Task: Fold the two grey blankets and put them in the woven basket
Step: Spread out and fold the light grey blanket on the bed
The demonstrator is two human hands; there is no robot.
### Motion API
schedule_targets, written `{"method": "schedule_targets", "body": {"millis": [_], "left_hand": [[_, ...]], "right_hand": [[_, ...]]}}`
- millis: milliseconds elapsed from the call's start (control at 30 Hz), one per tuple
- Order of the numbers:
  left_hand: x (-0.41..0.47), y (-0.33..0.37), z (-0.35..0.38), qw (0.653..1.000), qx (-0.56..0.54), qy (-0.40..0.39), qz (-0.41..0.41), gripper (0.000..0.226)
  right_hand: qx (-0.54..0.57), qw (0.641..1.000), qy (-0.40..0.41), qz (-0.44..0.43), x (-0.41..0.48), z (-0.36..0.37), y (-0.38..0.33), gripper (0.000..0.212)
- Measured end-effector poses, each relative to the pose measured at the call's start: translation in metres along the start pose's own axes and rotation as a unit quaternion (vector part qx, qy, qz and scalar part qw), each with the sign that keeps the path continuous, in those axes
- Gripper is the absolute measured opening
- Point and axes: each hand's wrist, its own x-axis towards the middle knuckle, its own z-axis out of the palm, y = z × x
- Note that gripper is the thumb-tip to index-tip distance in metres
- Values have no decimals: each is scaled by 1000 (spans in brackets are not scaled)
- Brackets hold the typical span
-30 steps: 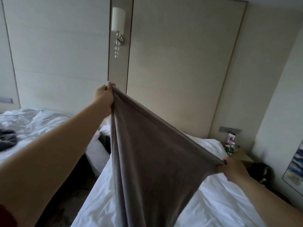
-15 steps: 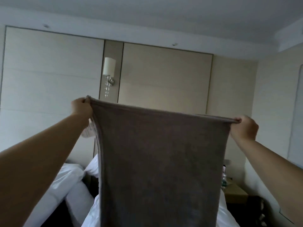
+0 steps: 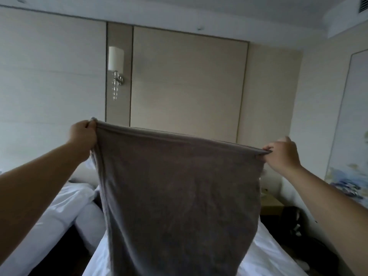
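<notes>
Raised since a second ago, the right hand (image 3: 282,154) pinches one top corner of the grey blanket (image 3: 179,196); the left hand (image 3: 83,134) grips the other. It hangs stretched between them above the white bed (image 3: 268,251), wall lamp (image 3: 115,62) beyond.

The grey blanket (image 3: 179,196) runs off the bottom edge, hiding much of the white bed (image 3: 264,255).
</notes>
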Motion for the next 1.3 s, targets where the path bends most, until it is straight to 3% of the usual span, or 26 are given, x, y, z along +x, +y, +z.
{"method": "schedule_targets", "body": {"millis": [100, 167, 200, 267, 333, 400, 433, 467, 533, 567, 633, 667, 700, 733, 800, 833, 900, 967, 1000, 1033, 1100, 1167, 1200, 1300], "left_hand": [[-30, -56, 9, 995, 69, -67, -37, 39], [-50, -95, 9, 978, 125, -137, -101, 43], [-56, -113, 7, 973, 136, -139, -127, 45], [-64, -141, 7, 975, 135, -87, -154, 50], [-78, -166, 13, 974, 148, -56, -165, 53], [-111, -192, 22, 958, 182, -125, -186, 50], [-133, -207, 24, 935, 196, -194, -222, 46], [-159, -225, 23, 899, 185, -265, -297, 41], [-211, -266, 8, 770, 193, -399, -458, 26], [-239, -285, -5, 687, 234, -457, -514, 22], [-292, -322, -32, 537, 316, -536, -570, 24], [-317, -336, -43, 492, 341, -555, -577, 26], [-341, -347, -53, 460, 368, -575, -568, 28], [-362, -354, -60, 433, 394, -597, -548, 31], [-394, -362, -63, 429, 430, -603, -518, 39], [-403, -368, -59, 451, 426, -586, -522, 41], [-411, -375, -49, 537, 422, -535, -497, 38], [-413, -386, -34, 642, 406, -464, -456, 33], [-414, -392, -27, 671, 388, -437, -456, 34], [-419, -397, -24, 672, 391, -417, -470, 34], [-438, -406, -25, 660, 404, -401, -491, 41], [-461, -408, -30, 629, 394, -428, -515, 43], [-475, -408, -34, 617, 361, -398, -576, 41], [-505, -403, -45, 524, 282, -374, -712, 19]], "right_hand": [[-70, 979, -194, 1, -38, 27, 27, 13], [-34, 946, -322, 28, -65, 43, 48, 10], [12, 947, -316, 48, -75, 49, 58, 9], [182, 955, -187, 137, -90, 60, 74, 9], [386, 882, -111, 245, -103, 75, 79, 16], [501, 791, -154, 317, -130, 95, 80, 23], [504, 763, -199, 353, -151, 109, 84, 27], [466, 753, -261, 385, -177, 122, 90, 30], [314, 716, -443, 439, -247, 148, 114, 31], [210, 668, -556, 448, -289, 158, 132, 32], [-15, 516, -751, 411, -371, 166, 164, 30], [-99, 441, -807, 381, -406, 167, 175, 25], [-154, 392, -831, 364, -436, 166, 182, 24], [-173, 364, -837, 370, -460, 166, 184, 29], [-139, 360, -823, 416, -489, 172, 178, 24], [-122, 392, -804, 430, -493, 178, 173, 20], [-97, 512, -741, 425, -492, 196, 173, 18], [-43, 661, -644, 383, -483, 219, 178, 15], [-9, 714, -582, 390, -480, 228, 181, 14], [21, 741, -528, 413, -481, 236, 185, 15], [6, 731, -503, 460, -497, 240, 194, 17], [-63, 665, -542, 510, -531, 233, 205, 8], [-90, 632, -549, 540, -548, 227, 209, 4], [-80, 528, -559, 634, -591, 212, 213, 5]]}}
